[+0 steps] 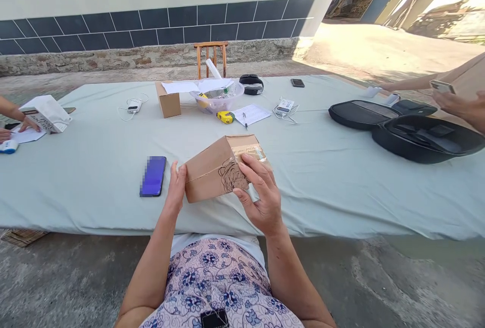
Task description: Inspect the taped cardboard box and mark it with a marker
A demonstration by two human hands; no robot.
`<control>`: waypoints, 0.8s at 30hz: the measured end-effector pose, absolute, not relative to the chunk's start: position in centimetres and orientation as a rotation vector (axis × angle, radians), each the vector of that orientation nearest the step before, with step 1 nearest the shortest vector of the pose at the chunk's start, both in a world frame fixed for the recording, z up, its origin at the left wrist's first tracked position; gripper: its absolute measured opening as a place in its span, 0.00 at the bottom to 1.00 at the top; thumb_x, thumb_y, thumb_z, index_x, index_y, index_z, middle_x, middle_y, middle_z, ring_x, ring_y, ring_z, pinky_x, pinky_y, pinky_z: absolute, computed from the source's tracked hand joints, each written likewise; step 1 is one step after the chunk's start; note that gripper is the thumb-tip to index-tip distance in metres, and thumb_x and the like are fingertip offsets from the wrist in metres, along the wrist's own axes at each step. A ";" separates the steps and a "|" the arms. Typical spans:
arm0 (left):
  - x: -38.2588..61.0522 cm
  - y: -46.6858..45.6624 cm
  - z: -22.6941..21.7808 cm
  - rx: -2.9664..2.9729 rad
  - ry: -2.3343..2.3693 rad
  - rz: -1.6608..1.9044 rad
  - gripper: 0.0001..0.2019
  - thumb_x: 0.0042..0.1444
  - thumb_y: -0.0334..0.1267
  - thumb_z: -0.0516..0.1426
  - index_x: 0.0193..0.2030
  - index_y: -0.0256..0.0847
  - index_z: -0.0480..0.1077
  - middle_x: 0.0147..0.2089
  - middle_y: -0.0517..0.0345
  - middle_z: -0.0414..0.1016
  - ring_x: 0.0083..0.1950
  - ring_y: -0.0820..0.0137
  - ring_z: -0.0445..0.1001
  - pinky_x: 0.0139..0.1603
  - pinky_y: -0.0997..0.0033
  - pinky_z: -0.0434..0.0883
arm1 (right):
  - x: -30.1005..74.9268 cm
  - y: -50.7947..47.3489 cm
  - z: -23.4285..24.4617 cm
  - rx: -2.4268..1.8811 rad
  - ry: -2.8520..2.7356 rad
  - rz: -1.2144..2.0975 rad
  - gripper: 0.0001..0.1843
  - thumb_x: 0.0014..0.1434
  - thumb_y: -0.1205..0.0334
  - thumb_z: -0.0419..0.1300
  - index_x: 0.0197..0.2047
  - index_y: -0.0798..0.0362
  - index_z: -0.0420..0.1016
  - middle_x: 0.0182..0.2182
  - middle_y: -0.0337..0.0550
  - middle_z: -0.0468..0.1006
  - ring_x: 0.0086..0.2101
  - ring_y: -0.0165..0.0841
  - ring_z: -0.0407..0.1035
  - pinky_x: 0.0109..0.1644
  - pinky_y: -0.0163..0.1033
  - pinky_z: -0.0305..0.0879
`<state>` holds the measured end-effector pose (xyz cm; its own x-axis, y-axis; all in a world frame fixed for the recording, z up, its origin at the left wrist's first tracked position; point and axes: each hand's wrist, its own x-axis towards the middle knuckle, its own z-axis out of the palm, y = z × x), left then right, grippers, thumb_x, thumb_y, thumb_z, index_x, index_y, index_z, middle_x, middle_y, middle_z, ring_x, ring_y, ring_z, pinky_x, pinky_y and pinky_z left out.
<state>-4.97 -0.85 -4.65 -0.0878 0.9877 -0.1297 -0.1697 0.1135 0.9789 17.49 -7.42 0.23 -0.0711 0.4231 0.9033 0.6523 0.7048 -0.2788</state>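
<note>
A small brown cardboard box [212, 169] with a black scribble on one side and clear tape on top is tilted just above the near edge of the cloth-covered table [322, 186]. My left hand [175, 186] presses flat against the box's left end, fingers together. My right hand [261, 191] grips the box from the right, thumb under and fingers curled over the taped top. A dark blue phone [153, 176] lies face up on the cloth just left of my left hand.
Farther back stand a second brown box [168, 100], a clear bowl [217, 96], a yellow tape measure [226, 116], papers with a pen [252, 113] and chargers. Open black cases [401, 126] lie right. Other people's hands work at the left edge [22, 126] and right edge [458, 105].
</note>
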 end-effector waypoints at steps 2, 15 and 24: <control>-5.2 -1.3 -4.0 1.207 1.415 1.345 0.47 0.60 0.69 0.59 0.79 0.50 0.50 0.80 0.41 0.56 0.83 0.51 0.51 0.80 0.45 0.53 | 17.5 -7.4 0.2 -0.891 -1.689 -0.229 0.29 0.71 0.56 0.61 0.73 0.44 0.66 0.66 0.54 0.76 0.64 0.48 0.72 0.68 0.61 0.71; -3.6 -3.4 -1.1 2.050 1.128 1.270 0.55 0.38 0.50 0.78 0.74 0.50 0.63 0.79 0.36 0.57 0.82 0.36 0.49 0.80 0.39 0.41 | 17.4 -7.5 0.3 -0.919 -1.766 -0.186 0.29 0.70 0.50 0.62 0.72 0.37 0.68 0.65 0.49 0.77 0.63 0.50 0.73 0.67 0.62 0.71; -4.8 -3.7 -0.5 1.825 0.997 1.323 0.54 0.35 0.40 0.79 0.72 0.52 0.67 0.79 0.44 0.60 0.81 0.40 0.53 0.80 0.46 0.49 | 20.6 -6.4 -1.3 -1.048 -1.497 -0.219 0.38 0.64 0.35 0.63 0.73 0.39 0.67 0.69 0.54 0.69 0.69 0.58 0.62 0.72 0.71 0.60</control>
